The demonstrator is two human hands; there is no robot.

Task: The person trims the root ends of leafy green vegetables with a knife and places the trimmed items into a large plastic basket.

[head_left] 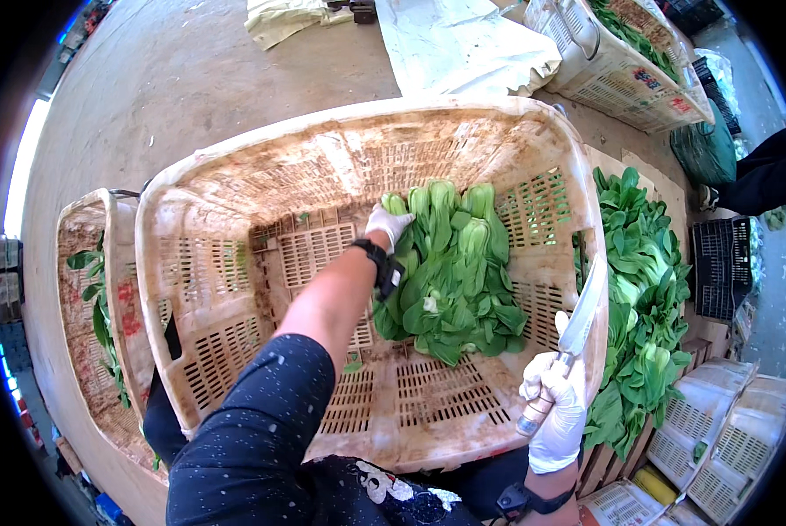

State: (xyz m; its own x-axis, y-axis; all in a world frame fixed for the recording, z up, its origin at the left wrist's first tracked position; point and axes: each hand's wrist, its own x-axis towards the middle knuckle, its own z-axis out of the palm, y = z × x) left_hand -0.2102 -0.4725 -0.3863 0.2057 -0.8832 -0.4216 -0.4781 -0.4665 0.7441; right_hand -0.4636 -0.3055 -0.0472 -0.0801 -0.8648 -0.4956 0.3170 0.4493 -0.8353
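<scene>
A large, dirt-stained plastic basket [270, 140] fills the middle of the view. Inside it, toward the right, several heads of bok choy [450, 272] lie side by side, pale stem ends at the far side and leaves toward me. My left hand [391, 224], white-gloved, reaches deep into the basket with its fingers closed round the pale base of the leftmost bok choy. My right hand [555, 403], also gloved, grips a knife [579, 311] by its handle at the basket's near right corner. The blade points up and away, over the right rim.
Loose bok choy [634, 298] is heaped right of the basket. At the left stands another crate [86, 307] with some leaves in it. A crate of greens [621, 79] and white sheeting [463, 48] are at the far side. A black crate [720, 267] and pale crates [708, 430] stand right.
</scene>
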